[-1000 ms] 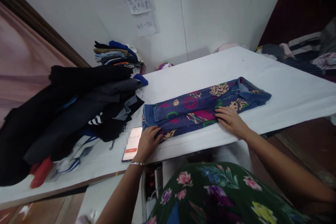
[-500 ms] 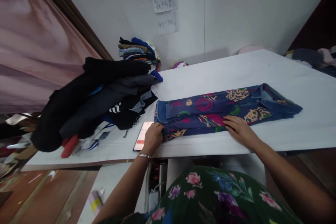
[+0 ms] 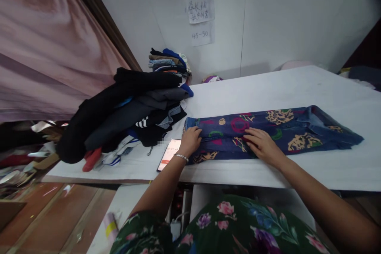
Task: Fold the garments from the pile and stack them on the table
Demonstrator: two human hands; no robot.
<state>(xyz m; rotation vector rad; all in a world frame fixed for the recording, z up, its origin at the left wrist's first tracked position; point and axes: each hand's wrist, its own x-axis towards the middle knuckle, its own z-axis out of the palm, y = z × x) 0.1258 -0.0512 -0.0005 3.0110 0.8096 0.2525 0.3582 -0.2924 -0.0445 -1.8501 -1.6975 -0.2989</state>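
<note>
A blue denim shirt (image 3: 258,137) with tan, pink and green patterns is folded into a long strip across the table. Its collar end points right, and the plain blue band lies at the left. My left hand (image 3: 191,141) has its fingers curled over the cloth by that band, gripping it. My right hand (image 3: 263,145) rests on the middle of the strip, fingers stretched out and touching the fabric. Just left of my left wrist, a phone (image 3: 169,158) with a lit screen lies partly under the hand.
A loose heap of dark clothes (image 3: 127,107) fills the left of the white table (image 3: 238,93). Behind it stands a stack of folded clothes (image 3: 166,61). Paper notes (image 3: 201,18) hang on the wall. More clothes (image 3: 363,76) lie at the far right.
My left hand has moved from the shirt's lower left corner up onto its left end. My right hand has slid left along the cloth. The view has shifted somewhat.
</note>
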